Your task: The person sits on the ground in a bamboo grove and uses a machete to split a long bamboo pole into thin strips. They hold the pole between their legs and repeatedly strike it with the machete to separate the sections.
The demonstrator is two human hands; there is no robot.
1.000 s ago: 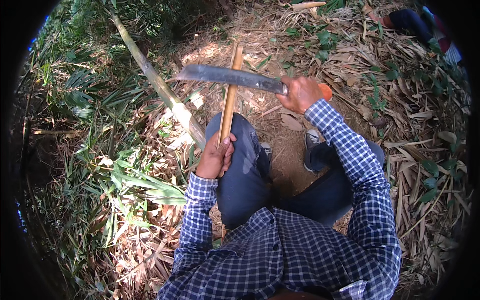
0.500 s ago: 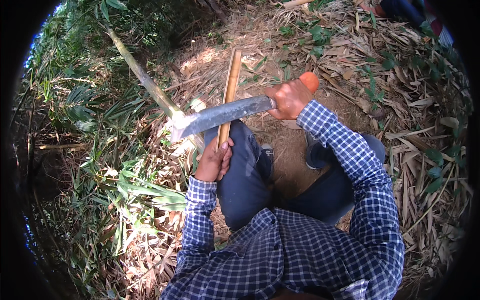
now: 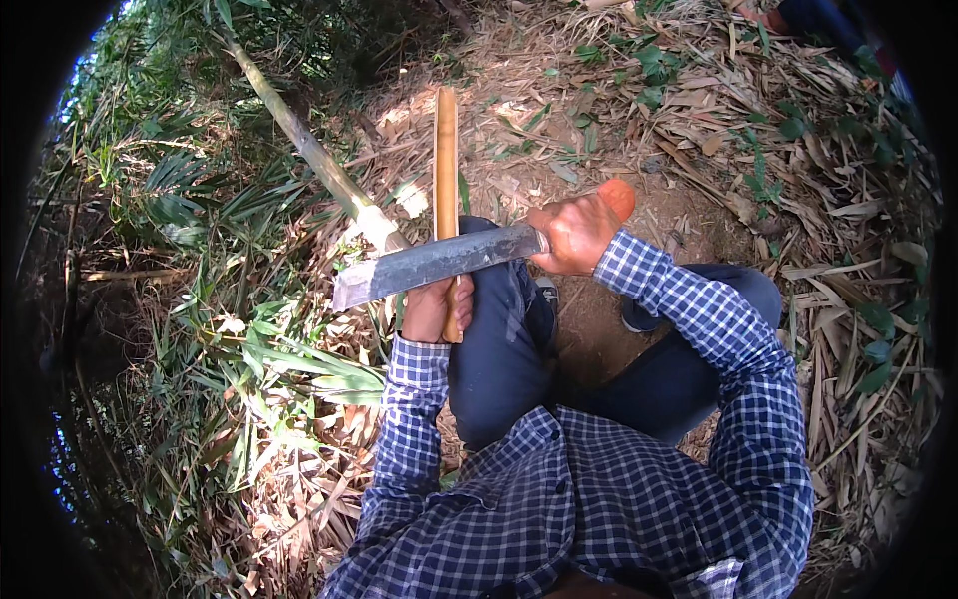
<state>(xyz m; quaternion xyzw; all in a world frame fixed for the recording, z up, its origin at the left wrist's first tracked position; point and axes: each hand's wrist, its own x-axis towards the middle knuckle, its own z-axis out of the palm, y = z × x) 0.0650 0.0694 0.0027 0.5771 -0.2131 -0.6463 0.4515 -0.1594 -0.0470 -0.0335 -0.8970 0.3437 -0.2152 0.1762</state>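
Strip [image 3: 445, 165]: runs forward from left fingers [image 3: 465, 292] clamped on it
Knife [image 3: 439, 264]: crosses over strip, clamped in right fingers [image 3: 577, 228]

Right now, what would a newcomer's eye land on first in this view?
Probably the long dark knife, slanting across the middle in front of a tan grooved strip, its orange handle end poking out of the right grip. The left grip holds the strip's lower part. At upper left, a long pole runs diagonally.
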